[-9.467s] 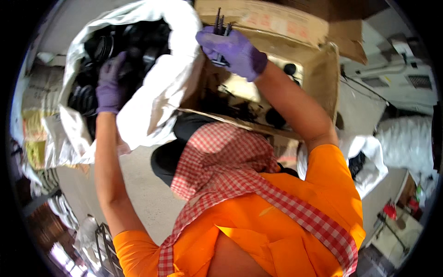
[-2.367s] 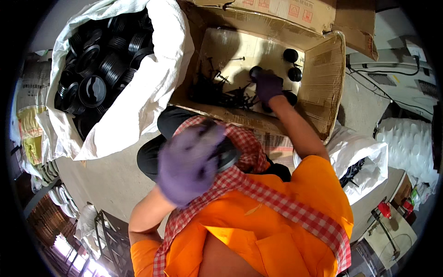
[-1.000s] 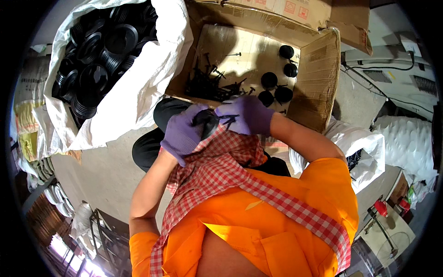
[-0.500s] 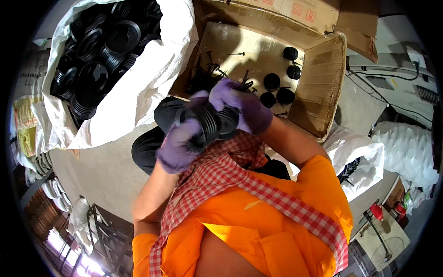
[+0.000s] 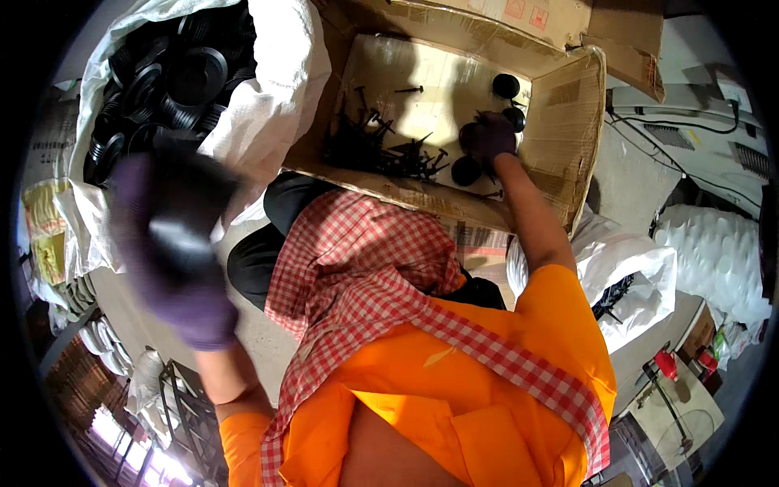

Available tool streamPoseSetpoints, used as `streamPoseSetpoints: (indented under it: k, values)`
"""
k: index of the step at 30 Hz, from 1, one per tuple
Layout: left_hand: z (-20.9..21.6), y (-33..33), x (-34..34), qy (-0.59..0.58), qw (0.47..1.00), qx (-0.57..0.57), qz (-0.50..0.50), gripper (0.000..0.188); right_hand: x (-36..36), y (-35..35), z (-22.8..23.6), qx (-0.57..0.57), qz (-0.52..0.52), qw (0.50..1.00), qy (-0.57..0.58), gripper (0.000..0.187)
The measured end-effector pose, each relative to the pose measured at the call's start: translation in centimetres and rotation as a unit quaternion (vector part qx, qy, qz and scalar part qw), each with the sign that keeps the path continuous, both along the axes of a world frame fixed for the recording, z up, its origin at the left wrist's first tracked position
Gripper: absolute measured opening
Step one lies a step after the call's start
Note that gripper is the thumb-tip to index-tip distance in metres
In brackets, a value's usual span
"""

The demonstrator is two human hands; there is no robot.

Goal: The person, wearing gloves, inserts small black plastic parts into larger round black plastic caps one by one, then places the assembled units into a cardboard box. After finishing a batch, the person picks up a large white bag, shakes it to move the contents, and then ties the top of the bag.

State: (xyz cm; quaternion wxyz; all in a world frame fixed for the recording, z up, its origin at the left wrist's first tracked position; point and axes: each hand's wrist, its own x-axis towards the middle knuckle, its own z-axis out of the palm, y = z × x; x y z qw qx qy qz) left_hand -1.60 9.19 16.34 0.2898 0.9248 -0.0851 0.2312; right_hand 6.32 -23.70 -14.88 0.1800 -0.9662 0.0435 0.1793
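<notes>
Scene: a seated person in an orange shirt (image 5: 519,365) and red-checked scarf (image 5: 357,268) works between a cardboard box (image 5: 568,105) and a white woven sack (image 5: 284,73).

Left hand: the left hand (image 5: 174,243), in a purple glove, is raised close to the camera and badly blurred; a black round plastic part (image 5: 174,231) appears to be gripped in it, though the fingers' exact hold cannot be made out.

Right hand: the right hand (image 5: 489,138), also gloved in purple, reaches into the box with fingers curled down onto the black round caps (image 5: 469,169) near the box's right wall; whether it has closed on one cannot be told.

Box contents: a loose heap of black screws (image 5: 381,150) lies across the pale floor of the box, left of the caps.

Sack contents: black ribbed discs (image 5: 174,73), stacked and tumbled, fill the open mouth of the sack at upper left.

Handling, as judged: the round part looks like moulded plastic, light, stiff and smooth-faced, likely a little slippery against a glove; its ribbed rim seems the surest place to pinch. The screws look thin, hard and pointed, best picked up by the shank or head.

Textures: corrugated board, coarse woven sacking, soft cotton check.
</notes>
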Motion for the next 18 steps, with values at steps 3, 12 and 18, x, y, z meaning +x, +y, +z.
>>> streamPoseSetpoints:
  k: [3,12,18]
  values:
    - [5.1,8.6,1.3,0.021,0.976,0.152,0.154,0.056,0.0,-4.5,-5.6,-0.135,-0.046,0.985,0.100,0.029]
    - [1.0,1.5,0.1,-0.083,0.995,-0.040,0.025,0.068,-2.3,-4.6,-8.6,-0.060,-0.147,0.964,0.213,0.031]
    - [-2.2,-2.9,-1.7,0.110,0.970,0.099,-0.194,0.037,-0.8,-5.1,-9.6,-0.087,-0.098,0.962,0.241,0.032]
